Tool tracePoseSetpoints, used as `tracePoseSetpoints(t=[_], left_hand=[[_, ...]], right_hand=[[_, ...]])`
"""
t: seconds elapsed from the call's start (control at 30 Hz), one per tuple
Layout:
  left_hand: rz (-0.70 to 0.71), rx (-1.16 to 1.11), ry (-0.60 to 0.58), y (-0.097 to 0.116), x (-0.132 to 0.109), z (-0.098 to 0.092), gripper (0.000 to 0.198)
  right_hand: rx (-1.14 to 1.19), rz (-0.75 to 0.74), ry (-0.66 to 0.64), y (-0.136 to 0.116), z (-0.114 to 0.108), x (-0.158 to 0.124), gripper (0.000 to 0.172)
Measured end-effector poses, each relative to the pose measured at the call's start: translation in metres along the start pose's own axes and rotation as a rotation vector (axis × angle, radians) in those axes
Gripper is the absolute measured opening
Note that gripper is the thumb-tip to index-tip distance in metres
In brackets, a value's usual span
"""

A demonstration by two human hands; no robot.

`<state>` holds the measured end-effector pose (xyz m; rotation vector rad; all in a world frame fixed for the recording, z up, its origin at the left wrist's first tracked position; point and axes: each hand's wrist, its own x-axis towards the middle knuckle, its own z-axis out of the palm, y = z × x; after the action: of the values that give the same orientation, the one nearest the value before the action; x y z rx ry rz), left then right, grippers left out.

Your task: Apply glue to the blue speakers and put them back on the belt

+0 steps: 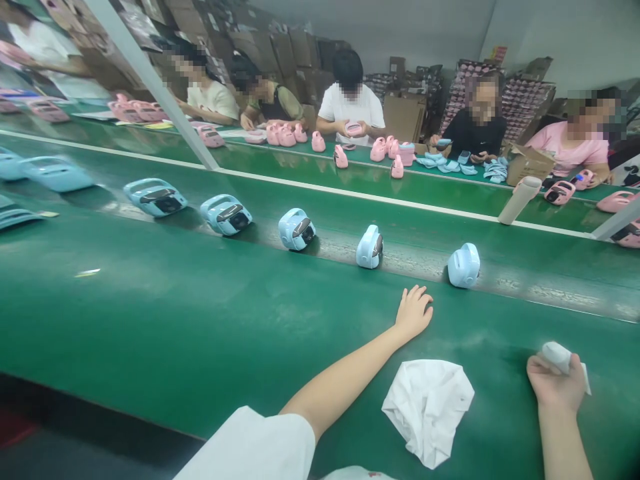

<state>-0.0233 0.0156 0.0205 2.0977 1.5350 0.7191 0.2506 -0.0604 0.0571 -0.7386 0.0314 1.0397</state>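
My left hand [415, 312] reaches over the green tabletop [240, 313], fingers spread, with nothing in it. Just beyond its fingertips, a light blue plastic device with a loop handle [369, 248] sits on the dark belt. Another blue device [463, 265] is a little to the right, its handle upward. At the right, my right hand [557, 387] is closed around a folded white cloth [557, 357] whose end sticks out past the fingers. Between my forearms a crumpled white cloth [429, 410] lies on the table.
More blue devices [297, 229] stand in a row along the belt [335, 250] to the left. Across it, several people sit at a bench with pink devices [341, 157]. A pale tube [520, 200] and slanted metal posts [160, 93] stand between. Cartons [405, 119] are stacked behind.
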Motion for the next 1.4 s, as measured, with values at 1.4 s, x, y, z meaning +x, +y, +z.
tracePoseSetpoints(t=[1.4], left_hand=[[0.004, 0.115, -0.039, -0.006, -0.007, -0.009, 0.021]], right_hand=[[0.107, 0.024, -0.008, 0.012, -0.008, -0.004, 0.030]])
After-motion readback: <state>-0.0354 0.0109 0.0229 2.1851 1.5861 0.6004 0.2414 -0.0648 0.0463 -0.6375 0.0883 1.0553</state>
